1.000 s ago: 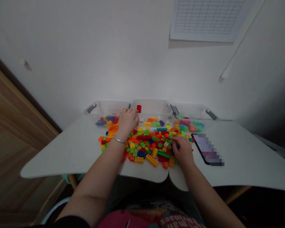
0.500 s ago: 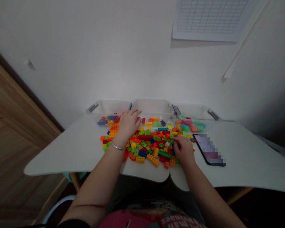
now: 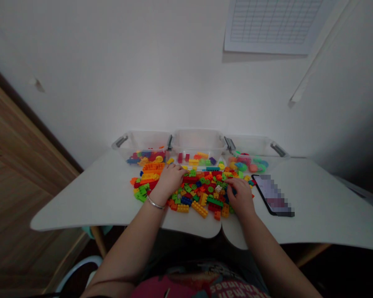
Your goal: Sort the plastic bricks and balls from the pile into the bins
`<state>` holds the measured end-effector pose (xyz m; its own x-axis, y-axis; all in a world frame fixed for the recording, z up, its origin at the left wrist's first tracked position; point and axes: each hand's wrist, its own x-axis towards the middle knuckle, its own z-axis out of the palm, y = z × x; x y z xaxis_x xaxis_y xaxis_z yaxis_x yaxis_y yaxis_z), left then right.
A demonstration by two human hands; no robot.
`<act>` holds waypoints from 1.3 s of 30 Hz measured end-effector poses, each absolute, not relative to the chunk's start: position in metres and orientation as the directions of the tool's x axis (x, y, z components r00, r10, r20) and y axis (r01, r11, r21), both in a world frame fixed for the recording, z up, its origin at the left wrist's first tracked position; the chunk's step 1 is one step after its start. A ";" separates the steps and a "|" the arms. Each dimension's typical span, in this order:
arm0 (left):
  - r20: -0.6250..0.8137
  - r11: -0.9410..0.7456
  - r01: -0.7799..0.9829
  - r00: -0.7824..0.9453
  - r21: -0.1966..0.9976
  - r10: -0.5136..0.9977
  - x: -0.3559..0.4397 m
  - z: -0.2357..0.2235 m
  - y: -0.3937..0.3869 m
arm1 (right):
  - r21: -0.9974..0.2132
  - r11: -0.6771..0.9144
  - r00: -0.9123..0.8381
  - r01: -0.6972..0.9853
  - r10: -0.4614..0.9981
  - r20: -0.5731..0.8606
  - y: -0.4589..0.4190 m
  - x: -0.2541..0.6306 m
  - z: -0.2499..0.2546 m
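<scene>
My left hand rests with its fingers down on the near side of a heap of colourful plastic building bricks, a silver bangle on its wrist. My right hand is on the heap's right side, fingertips among green and blue bricks. Whether either hand grips a brick is hidden by the fingers. Behind the heap stand several clear plastic bins with grey clips. The middle bin holds red, yellow, green and purple bricks. The left bin holds mixed bricks, and the right bin holds round pieces.
A smartphone with a pixelated screen lies on the white table just right of my right hand. The bins stand against a white wall. A wooden panel runs along the left, and a grid sheet hangs high on the wall.
My left hand has come back from the middle bin's rim down onto the heap, and a red brick now lies inside that bin. My right hand has barely moved.
</scene>
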<state>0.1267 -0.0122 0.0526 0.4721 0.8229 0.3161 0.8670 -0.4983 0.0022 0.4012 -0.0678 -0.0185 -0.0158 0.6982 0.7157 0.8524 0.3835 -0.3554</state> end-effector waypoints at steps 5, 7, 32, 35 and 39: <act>0.350 -0.588 0.809 0.544 0.023 0.762 0.141 0.051 -0.024 | -0.373 0.379 0.002 0.847 0.699 0.716 -0.069 0.400 -0.018; 0.346 -0.639 0.768 0.591 0.034 0.729 0.147 0.051 -0.030 | -0.381 0.377 0.006 0.844 0.704 0.710 -0.069 0.400 -0.018; 0.280 -0.584 0.811 0.551 0.043 0.786 0.149 0.052 -0.036 | -0.342 0.389 -0.022 0.855 0.688 0.726 -0.068 0.400 -0.019; 0.375 -0.604 0.761 0.502 0.238 0.779 0.139 0.055 -0.030 | -0.347 0.388 -0.026 0.854 0.698 0.716 -0.068 0.399 -0.019; 0.561 -0.533 0.603 0.165 0.593 0.811 0.117 0.067 -0.016 | -0.356 0.379 -0.014 0.854 0.701 0.713 -0.069 0.399 -0.019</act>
